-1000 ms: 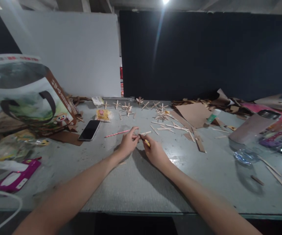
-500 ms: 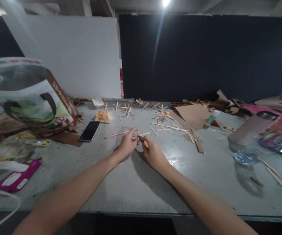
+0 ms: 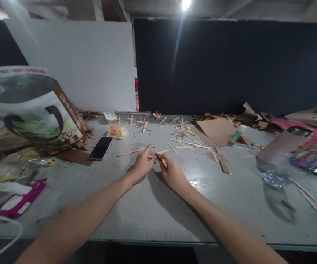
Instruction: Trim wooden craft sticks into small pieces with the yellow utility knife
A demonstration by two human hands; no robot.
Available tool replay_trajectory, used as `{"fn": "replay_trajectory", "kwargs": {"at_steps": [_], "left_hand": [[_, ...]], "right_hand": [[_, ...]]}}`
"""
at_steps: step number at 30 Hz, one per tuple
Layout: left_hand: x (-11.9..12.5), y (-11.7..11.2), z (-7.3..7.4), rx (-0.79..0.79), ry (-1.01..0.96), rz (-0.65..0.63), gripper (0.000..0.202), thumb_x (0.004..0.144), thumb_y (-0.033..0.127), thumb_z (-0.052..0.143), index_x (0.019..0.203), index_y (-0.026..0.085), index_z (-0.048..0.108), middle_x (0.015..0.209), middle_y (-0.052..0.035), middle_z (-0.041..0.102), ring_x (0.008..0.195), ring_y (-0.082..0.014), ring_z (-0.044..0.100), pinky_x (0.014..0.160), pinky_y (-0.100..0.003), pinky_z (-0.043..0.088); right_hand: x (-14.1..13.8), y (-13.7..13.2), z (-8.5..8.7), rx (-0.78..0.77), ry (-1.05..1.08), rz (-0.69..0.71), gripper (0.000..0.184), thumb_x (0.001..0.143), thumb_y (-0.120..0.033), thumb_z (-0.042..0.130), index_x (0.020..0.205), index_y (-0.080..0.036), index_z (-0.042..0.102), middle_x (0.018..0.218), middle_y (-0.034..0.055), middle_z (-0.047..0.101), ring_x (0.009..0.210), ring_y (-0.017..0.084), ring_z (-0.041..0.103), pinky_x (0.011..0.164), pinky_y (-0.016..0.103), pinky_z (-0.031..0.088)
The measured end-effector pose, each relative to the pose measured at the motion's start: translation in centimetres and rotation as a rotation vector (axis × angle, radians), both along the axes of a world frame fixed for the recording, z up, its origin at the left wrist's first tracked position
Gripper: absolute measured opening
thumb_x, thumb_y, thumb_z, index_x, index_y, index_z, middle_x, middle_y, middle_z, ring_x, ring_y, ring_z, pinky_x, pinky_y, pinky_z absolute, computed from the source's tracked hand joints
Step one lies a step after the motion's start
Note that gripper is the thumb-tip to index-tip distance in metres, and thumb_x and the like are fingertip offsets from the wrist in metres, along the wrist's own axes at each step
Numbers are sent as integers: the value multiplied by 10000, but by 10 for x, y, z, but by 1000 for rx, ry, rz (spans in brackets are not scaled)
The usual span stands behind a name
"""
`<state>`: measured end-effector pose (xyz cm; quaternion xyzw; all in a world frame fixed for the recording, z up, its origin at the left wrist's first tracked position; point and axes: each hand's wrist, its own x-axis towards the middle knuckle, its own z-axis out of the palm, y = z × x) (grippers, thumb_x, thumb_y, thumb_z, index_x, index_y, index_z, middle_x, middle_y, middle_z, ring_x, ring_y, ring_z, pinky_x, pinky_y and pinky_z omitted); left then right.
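My left hand point(image 3: 142, 164) pinches a small wooden stick point(image 3: 161, 151) near the middle of the grey table point(image 3: 153, 209). My right hand point(image 3: 172, 172) is curled round a small yellow and dark tool point(image 3: 164, 162) whose tip meets the stick. The two hands touch at the fingertips. A pink pencil point(image 3: 131, 151) lies just behind my left hand.
A black phone point(image 3: 100, 147) and a printed shopping bag point(image 3: 32, 110) lie at the left. A magenta packet point(image 3: 18, 201) sits near the front left edge. Crossed stick pieces point(image 3: 143, 123), loose sticks point(image 3: 186, 143), cardboard scraps point(image 3: 217, 129), a glue stick point(image 3: 238, 132) and a tumbler point(image 3: 282, 145) fill the back and right.
Both hands stay together at the same spot with only slight finger shifts. The view has dipped a little.
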<state>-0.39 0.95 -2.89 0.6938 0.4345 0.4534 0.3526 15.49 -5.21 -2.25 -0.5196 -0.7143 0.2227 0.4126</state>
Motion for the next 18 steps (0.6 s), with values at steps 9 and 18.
{"fn": "replay_trajectory", "kwargs": {"at_steps": [9,18], "left_hand": [[0,-3,1,-28,8,0,459,800,116,660,1249,186,591,659,14,761,628,-173,725,620,-228,497],[-3,1,-7,-84,-73,-17,477,812,187,710,1270,192,577,752,-17,802,685,-179,750,656,-245,545]], "right_hand": [[1,1,0,-8,65,32,275,970,-252,491,1160,-189,679,995,122,800,859,233,758,791,292,542],[2,0,4,-37,83,25,306,984,-335,469,1147,-189,682,904,100,792,633,202,679,654,271,476]]}}
